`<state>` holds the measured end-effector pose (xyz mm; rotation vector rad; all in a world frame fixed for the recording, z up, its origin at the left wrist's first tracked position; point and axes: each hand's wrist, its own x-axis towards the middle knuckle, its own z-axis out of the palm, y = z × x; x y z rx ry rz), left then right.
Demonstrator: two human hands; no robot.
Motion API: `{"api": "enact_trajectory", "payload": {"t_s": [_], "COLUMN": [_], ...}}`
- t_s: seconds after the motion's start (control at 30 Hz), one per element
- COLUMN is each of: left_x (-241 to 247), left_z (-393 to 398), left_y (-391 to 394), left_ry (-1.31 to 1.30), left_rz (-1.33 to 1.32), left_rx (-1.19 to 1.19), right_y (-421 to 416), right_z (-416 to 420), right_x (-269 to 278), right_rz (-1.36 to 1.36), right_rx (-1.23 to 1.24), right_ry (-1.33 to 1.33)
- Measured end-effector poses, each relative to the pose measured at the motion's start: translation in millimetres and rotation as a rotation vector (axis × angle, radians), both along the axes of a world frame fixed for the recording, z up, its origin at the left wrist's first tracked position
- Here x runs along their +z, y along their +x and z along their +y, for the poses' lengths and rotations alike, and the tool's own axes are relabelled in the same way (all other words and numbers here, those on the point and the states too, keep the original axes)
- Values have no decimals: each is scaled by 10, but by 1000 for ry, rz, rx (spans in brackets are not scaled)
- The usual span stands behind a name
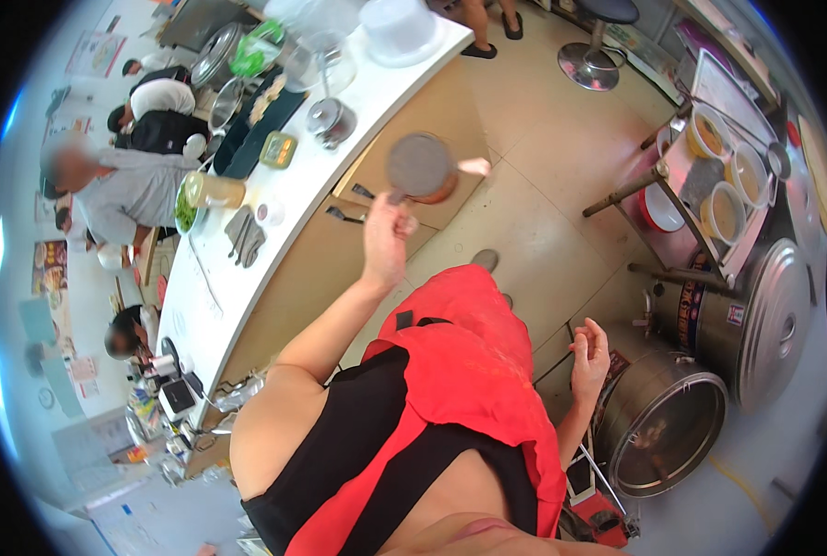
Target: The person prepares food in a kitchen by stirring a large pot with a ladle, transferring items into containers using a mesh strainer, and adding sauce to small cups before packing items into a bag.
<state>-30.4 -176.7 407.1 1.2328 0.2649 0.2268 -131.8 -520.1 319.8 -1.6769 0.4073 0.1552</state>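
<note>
My left hand grips the short handle of a small round pot, with a dark grey flat top and a brown side. It is held out beside the white counter. A pale, blurred piece shows at the pot's far side; what it is I cannot tell. My right hand hangs with its fingers loosely apart and holds nothing. Close beside it is a large steel stockpot, uncovered, with some pieces inside that are hard to make out. A red apron covers my front.
The white counter on the left bears a sauce bottle, a grey cloth, a timer and a black tray. A person stands behind it. On the right are a metal cart with bowls and a lidded steel vessel.
</note>
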Motion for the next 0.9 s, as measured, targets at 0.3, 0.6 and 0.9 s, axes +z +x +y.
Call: {"api": "enact_trajectory", "payload": {"t_s": [0.3, 0.6, 0.9], "left_x": [-2, -116, 31], "left_z": [1203, 1881, 2179], "left_y": [-337, -333, -708], "left_ry": [-44, 105, 616], "left_rz": [-137, -15, -212], "left_rx": [402, 528, 335], "right_y": [198, 72, -699], "right_z": [798, 1807, 1883], "right_x": [170, 313, 446], "right_rz": [-58, -81, 24], "right_rx": [203, 306, 113], "right_ry": [-273, -377, -567]}}
